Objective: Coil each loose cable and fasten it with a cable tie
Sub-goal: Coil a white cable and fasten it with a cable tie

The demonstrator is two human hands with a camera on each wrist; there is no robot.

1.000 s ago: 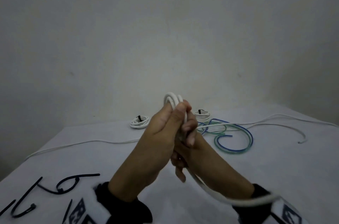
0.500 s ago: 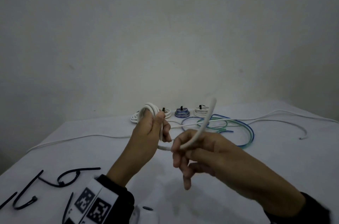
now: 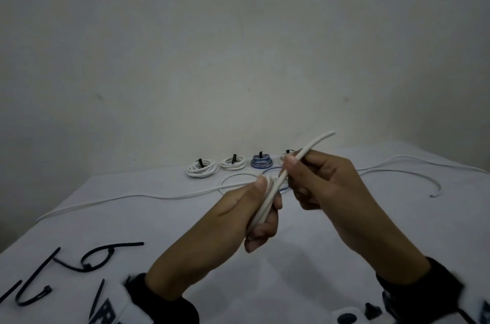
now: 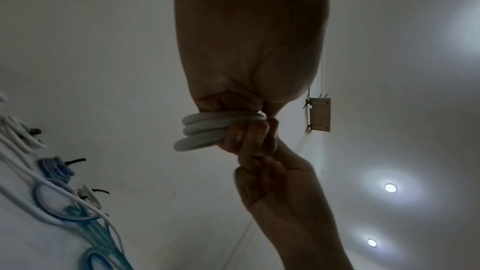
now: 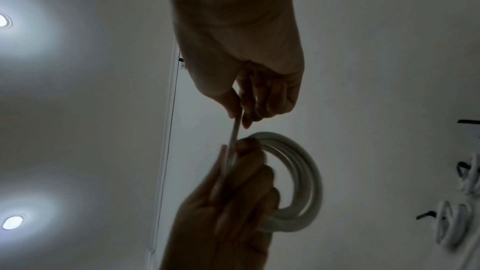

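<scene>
Coiling nears completion: left hand [image 3: 254, 213] grips the white cable [image 5: 298, 174] coil, right hand [image 3: 322, 182] fingers pinch its free tail; next, tuck tail, fetch a cable tie [image 3: 103, 257].

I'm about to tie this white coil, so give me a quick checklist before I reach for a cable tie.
1. Coil gripped by left hand: ok.
2. Loops stacked neatly: ok.
3. Free end tucked into coil: not ok, right hand pinches it, sticking up.
4. A hand free for a tie: not ok.
5. Loose cable ties lying on the table: ok.
6. Tie unlocked: cannot tell.
</scene>
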